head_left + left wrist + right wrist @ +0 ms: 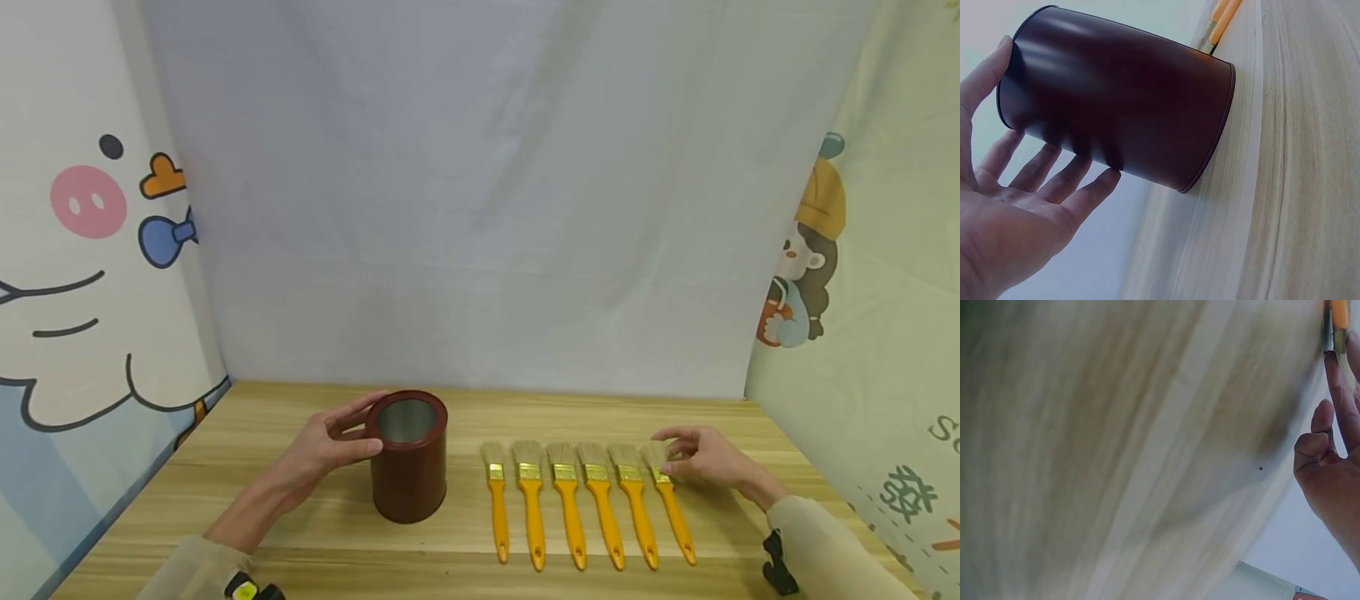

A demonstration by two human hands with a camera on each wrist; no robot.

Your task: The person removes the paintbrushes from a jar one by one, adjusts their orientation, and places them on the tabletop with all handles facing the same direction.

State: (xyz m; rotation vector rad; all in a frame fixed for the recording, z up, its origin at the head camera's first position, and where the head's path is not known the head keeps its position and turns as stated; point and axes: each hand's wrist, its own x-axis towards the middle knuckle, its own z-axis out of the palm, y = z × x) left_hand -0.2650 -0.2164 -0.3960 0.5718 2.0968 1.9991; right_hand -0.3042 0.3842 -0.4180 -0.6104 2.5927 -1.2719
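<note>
A dark red-brown open-topped can (408, 490) stands upright on the wooden table, left of centre. My left hand (330, 450) grips it near the top from the left, thumb on one side and fingertips against the other; in the left wrist view the can (1116, 100) fills the space before the spread fingers. Right of it several paintbrushes with yellow handles lie side by side, pale bristles pointing away. At the rightmost paintbrush (677, 518), my right hand (708, 458) pinches it near its metal band, as the right wrist view also shows at the edge.
The other paintbrushes (570, 517) lie in a row between the can and the right hand. Behind the wooden table (315, 567) hangs a plain grey cloth (465, 208). Cartoon-printed cloths hang on the left (60, 333) and right (862, 400).
</note>
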